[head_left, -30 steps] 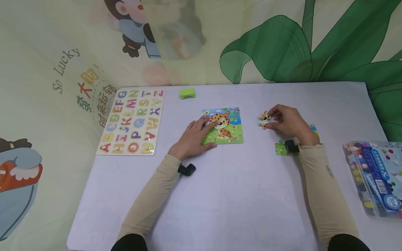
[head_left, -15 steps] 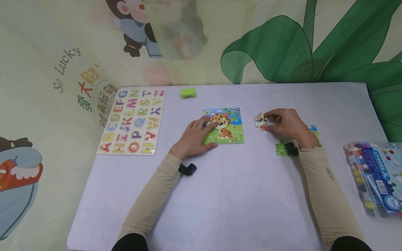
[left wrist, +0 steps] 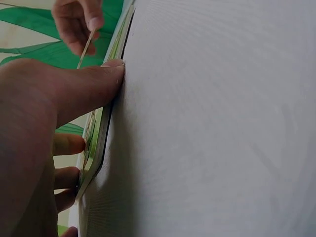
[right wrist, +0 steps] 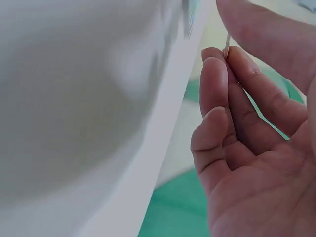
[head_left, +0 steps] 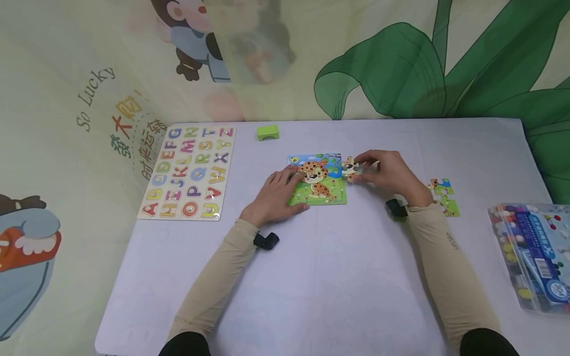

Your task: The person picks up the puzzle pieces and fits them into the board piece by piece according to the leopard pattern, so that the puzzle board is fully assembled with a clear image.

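Note:
A leopard jigsaw puzzle (head_left: 329,197) lies flat in the middle of the white table. My left hand (head_left: 277,194) rests on its left side with the fingers spread over the picture; in the left wrist view the thumb (left wrist: 94,86) presses against the edge of the puzzle board (left wrist: 98,136). My right hand (head_left: 391,170) pinches a jigsaw piece (head_left: 349,168) between thumb and fingers, at the puzzle's right edge. Edge-on, that piece shows as a thin strip in the right wrist view. Whether the piece touches the board cannot be told.
More jigsaw pieces (head_left: 449,205) lie by the right forearm, some partly covered by the wrist camera (head_left: 396,208). An alphabet board (head_left: 175,198) is on the left. A green block (head_left: 267,132) stands at the back edge. A clear plastic case (head_left: 530,257) sits at the right.
My right hand has moved left with the jigsaw piece, from beside the loose pieces to the puzzle's right edge. More of the loose pieces show now. My left hand has stayed in place.

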`<state>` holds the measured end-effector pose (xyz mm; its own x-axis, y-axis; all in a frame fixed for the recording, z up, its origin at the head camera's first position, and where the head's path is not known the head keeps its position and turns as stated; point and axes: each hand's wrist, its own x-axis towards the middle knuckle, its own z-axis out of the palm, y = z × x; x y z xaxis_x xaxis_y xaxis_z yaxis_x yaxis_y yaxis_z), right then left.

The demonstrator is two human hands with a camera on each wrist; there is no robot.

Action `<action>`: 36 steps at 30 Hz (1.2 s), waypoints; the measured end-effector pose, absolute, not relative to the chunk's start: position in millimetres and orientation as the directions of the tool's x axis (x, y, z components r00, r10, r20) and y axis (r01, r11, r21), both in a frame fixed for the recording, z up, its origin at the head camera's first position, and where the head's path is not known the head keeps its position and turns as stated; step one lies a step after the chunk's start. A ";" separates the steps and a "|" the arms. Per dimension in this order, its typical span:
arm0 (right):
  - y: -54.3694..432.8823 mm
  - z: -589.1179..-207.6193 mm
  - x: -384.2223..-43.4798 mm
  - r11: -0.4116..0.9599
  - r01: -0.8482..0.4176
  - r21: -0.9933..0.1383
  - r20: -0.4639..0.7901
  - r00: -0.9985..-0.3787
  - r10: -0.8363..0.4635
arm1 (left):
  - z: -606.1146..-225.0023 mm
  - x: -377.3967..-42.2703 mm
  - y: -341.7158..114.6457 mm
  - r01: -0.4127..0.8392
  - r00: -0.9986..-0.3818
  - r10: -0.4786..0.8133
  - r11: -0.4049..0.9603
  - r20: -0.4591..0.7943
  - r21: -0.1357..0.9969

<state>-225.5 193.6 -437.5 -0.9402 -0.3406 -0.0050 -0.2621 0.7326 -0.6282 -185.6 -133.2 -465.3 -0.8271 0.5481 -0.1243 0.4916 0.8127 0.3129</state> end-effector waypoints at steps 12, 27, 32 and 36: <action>138.6 -448.3 -236.6 0.646 -0.350 -0.679 -0.020 -0.871 -0.492 | -466.1 -185.2 -132.8 0.499 -0.823 0.556 0.807 -0.120 0.315; 118.0 -446.3 -236.4 0.700 -0.354 -0.620 -0.061 -0.867 -0.494 | -467.2 -183.8 -134.6 0.503 -0.814 0.563 0.805 -0.139 0.314; 114.4 -443.9 -238.2 0.717 -0.361 -0.597 -0.083 -0.861 -0.502 | -465.0 -185.1 -134.4 0.517 -0.809 0.571 0.804 -0.138 0.295; 115.0 -444.5 -239.0 0.723 -0.360 -0.590 -0.085 -0.862 -0.499 | -464.2 -185.5 -133.8 0.525 -0.807 0.575 0.802 -0.134 0.285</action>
